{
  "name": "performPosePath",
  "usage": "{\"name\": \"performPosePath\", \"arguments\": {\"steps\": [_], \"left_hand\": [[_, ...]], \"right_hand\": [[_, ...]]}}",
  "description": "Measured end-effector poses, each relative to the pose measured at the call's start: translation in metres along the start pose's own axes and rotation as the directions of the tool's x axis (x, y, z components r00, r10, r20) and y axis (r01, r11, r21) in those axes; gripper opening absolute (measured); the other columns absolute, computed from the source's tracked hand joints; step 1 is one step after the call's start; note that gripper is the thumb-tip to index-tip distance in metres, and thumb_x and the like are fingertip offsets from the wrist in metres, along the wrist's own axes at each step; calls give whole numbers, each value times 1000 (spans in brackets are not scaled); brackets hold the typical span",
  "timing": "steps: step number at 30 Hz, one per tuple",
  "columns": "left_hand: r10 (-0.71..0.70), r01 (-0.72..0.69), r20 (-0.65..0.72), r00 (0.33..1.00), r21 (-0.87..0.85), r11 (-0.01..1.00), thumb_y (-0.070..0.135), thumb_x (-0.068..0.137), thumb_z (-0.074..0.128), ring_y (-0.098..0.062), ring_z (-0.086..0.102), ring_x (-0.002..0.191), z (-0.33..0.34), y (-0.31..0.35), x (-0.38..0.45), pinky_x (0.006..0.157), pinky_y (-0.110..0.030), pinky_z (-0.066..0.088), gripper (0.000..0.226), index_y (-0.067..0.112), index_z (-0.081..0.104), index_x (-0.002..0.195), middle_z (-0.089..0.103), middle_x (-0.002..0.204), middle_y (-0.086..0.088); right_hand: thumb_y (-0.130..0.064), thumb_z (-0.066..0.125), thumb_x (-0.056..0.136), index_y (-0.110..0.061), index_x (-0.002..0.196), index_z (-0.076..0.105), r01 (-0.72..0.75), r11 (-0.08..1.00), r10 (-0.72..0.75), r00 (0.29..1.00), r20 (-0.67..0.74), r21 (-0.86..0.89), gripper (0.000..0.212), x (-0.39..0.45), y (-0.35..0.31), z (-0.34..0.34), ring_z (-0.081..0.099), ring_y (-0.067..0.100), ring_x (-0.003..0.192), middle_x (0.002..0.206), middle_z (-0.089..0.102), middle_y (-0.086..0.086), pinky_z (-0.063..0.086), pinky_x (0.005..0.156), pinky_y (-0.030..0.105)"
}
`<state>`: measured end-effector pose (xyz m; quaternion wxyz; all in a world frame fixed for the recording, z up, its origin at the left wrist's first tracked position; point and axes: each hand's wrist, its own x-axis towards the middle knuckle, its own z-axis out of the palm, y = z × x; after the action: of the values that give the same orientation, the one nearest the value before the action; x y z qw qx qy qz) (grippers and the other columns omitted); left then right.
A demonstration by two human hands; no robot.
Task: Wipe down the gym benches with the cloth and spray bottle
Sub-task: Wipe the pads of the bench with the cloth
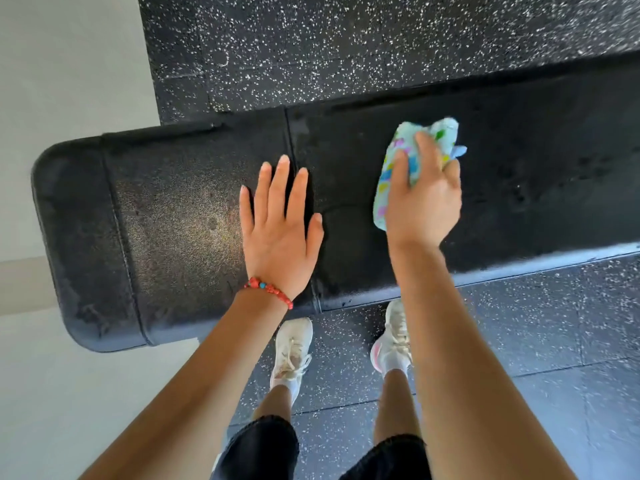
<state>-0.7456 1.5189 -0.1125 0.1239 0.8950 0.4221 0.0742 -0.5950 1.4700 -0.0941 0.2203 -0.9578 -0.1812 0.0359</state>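
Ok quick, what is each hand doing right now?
Left hand: open, fingers straight and spread, flat on the bench.
Right hand: closed around the cloth, holding it on the bench.

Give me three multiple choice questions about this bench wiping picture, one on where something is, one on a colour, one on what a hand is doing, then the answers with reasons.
1. Where is the cloth?
A. On the floor
B. On the bench pad, under the right hand
C. Under the left hand

2. What colour is the bracelet on the left wrist?
A. Mostly red
B. Yellow
C. White

3. What is the left hand doing?
A. Gripping a spray bottle
B. Clenched in a fist
C. Lying flat, fingers straight and spread, on the pad

Answers:
1 B, the right hand's fingers curl over the patterned light blue cloth on the black pad.
2 A, red beads with a blue one.
3 C, the hand is open on the pad and holds nothing.
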Motion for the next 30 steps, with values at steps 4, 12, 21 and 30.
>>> {"name": "performPosePath", "arguments": {"steps": [4,12,21,30], "left_hand": [[-19,18,11,1000,71,997,31,91,39,-32,28,137,7,4,5,111,-53,16,52,9,43,138,38,147,-14],[-28,26,17,999,98,995,30,91,39,-34,30,136,5,7,5,111,-54,17,52,7,43,138,38,147,-15],[-62,63,-40,997,32,997,29,90,41,-35,31,136,9,53,14,110,-52,18,52,6,45,136,38,146,-18],[-30,27,40,999,80,996,31,90,39,-33,26,138,29,77,12,112,-50,15,56,8,38,141,32,150,-16]], "right_hand": [[-25,59,85,-17,109,66,341,935,-348,935,74,95,27,0,-30,17,59,34,71,84,59,20,44,49,31],[-33,53,89,-19,119,62,398,918,-395,915,77,-12,34,51,21,-9,59,38,75,91,59,22,43,54,34],[-33,51,84,-17,108,67,441,896,-443,887,129,49,33,45,25,-15,60,33,66,81,61,18,46,47,29],[-33,50,91,-23,126,55,224,974,-219,971,100,-44,37,104,104,-57,57,39,90,107,57,22,44,67,37]]}}
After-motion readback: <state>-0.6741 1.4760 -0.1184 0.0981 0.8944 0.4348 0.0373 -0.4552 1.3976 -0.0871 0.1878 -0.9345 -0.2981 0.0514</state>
